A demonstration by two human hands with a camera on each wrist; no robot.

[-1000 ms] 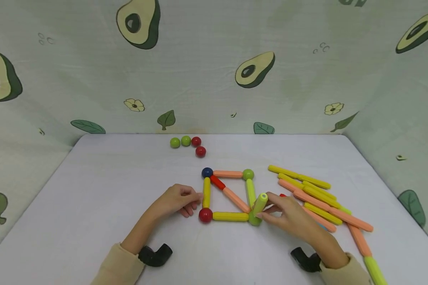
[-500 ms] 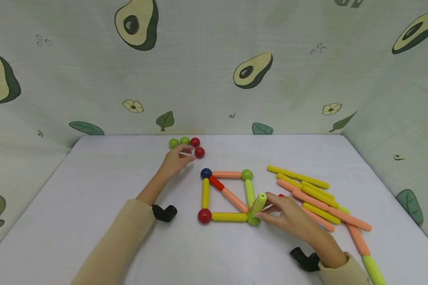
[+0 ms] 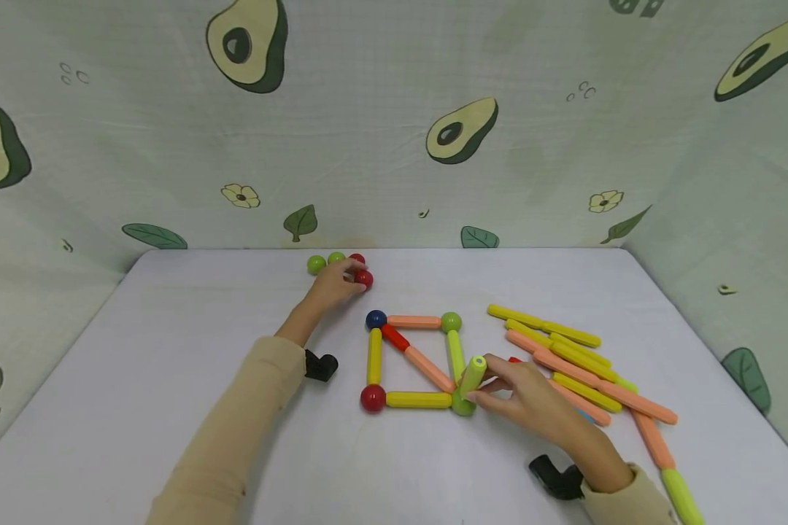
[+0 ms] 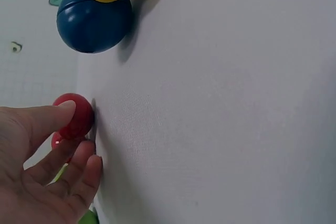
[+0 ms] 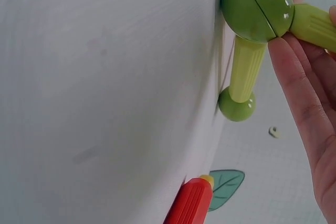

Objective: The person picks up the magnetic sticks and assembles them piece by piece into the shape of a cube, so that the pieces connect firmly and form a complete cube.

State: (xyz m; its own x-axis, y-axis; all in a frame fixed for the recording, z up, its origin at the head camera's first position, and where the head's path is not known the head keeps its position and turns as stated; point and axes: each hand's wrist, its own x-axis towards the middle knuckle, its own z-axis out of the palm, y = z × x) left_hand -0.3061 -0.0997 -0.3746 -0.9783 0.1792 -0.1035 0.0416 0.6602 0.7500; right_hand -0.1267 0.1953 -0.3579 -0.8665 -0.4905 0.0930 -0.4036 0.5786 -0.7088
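At the back of the table my left hand (image 3: 333, 283) has its thumb and fingers around a red ball (image 4: 80, 116). Close by, partly behind the hand, are another red ball (image 3: 357, 259) and two green balls (image 3: 316, 265). My right hand (image 3: 522, 394) pinches a light green rod (image 3: 474, 372) that stands up from the green ball (image 5: 257, 6) at a frame's near right corner. Yellow, orange and green rods form this four-sided frame, with a red-and-orange diagonal (image 3: 428, 369). Its other corners are a blue ball (image 3: 376, 319), a green ball (image 3: 451, 321) and a red ball (image 3: 373, 398).
To the right lies a loose pile of yellow and orange rods (image 3: 581, 375), a red tip showing beside the right hand. An orange rod (image 3: 653, 440) and a light green rod (image 3: 681, 496) reach toward the near edge. A patterned cloth (image 3: 381, 146) hangs behind the table.
My left hand has gone from beside the frame's yellow side rod to the loose balls at the back and taken hold of a red one. The right hand stays at the upright rod.
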